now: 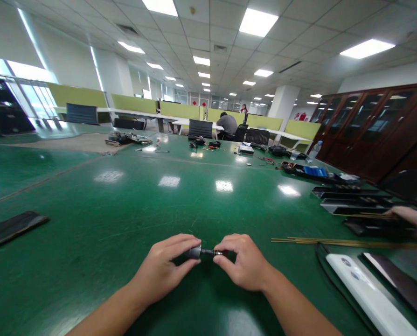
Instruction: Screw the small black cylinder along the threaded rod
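Note:
Over the green table, a small dark grey cylinder with a thin black shaft lies level between my two hands. My left hand grips the thick cylinder end between thumb and fingers. At the other side, my right hand pinches the shiny metal tip of the shaft. The exact kind of this part cannot be made out. Fingers cover some of both ends.
At right, another person's hand holds thin brass-coloured rods above black channel trays. More rods lie near a white power strip-like bar with a black cable. A dark flat slab rests at left.

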A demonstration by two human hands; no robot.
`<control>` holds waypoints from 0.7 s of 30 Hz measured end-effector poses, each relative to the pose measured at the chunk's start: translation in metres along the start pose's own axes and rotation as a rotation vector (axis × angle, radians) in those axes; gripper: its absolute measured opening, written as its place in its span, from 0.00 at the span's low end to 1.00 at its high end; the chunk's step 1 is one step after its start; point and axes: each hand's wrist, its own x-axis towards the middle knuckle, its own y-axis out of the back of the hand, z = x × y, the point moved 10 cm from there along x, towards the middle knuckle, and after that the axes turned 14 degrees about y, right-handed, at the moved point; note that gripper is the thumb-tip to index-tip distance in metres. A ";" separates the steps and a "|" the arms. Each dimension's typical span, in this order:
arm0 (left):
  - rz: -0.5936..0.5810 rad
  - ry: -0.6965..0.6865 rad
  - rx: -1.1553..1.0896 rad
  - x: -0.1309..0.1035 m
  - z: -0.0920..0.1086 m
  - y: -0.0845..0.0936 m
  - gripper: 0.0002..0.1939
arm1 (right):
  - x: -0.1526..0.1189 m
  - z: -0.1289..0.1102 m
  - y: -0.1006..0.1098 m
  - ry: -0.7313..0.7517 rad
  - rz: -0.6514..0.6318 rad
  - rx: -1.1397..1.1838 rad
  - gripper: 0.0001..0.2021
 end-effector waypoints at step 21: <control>0.001 0.018 0.025 0.000 -0.006 0.001 0.19 | 0.000 0.001 0.004 -0.015 0.015 -0.007 0.05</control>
